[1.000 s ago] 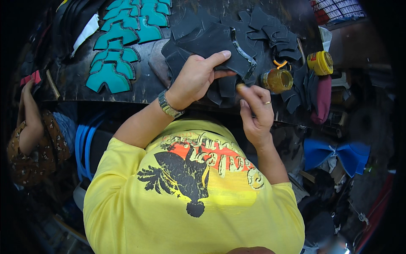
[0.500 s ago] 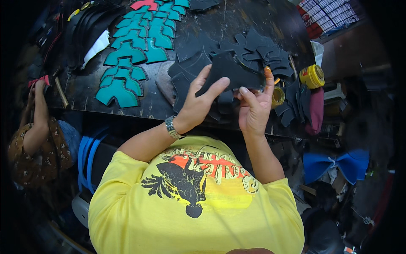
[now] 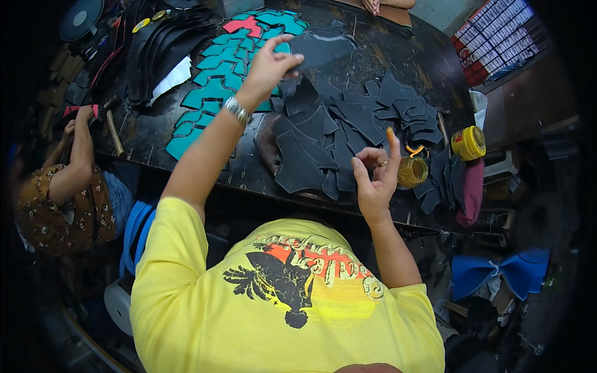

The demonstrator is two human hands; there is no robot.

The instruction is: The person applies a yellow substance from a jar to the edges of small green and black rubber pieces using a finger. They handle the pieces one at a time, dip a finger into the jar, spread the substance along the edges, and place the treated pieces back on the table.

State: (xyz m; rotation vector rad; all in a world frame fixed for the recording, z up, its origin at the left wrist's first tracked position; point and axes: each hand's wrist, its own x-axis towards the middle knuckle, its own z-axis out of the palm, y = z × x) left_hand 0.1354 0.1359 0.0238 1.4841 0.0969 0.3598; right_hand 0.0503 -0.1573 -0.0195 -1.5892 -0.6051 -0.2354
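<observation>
My left hand (image 3: 272,69), with a metal watch on its wrist, reaches to the far part of the table. Its thumb and fingers close on the left edge of a thin black cut piece (image 3: 320,53), which is blurred and low over the table. Nearer me, my right hand (image 3: 377,180) is raised with nothing in it. Its index finger points up, the tip coated in orange-brown paste, while the other fingers bend loosely. Just right of that hand stands an open jar (image 3: 411,172) of amber paste. Overlapping black cut pieces (image 3: 305,146) lie between my hands.
Rows of teal pieces (image 3: 214,74) with dark edges and a red piece (image 3: 242,26) run along the left. A yellow jar (image 3: 468,143) stands at the right table edge. A wooden stick (image 3: 115,133) lies left. Another person's arms (image 3: 78,146) are at far left; hands (image 3: 372,6) show at the back.
My left hand has carried the black piece forward and left, away from my right hand. My right hand stays near the jar, its coated index finger raised. The view has shifted slightly.
</observation>
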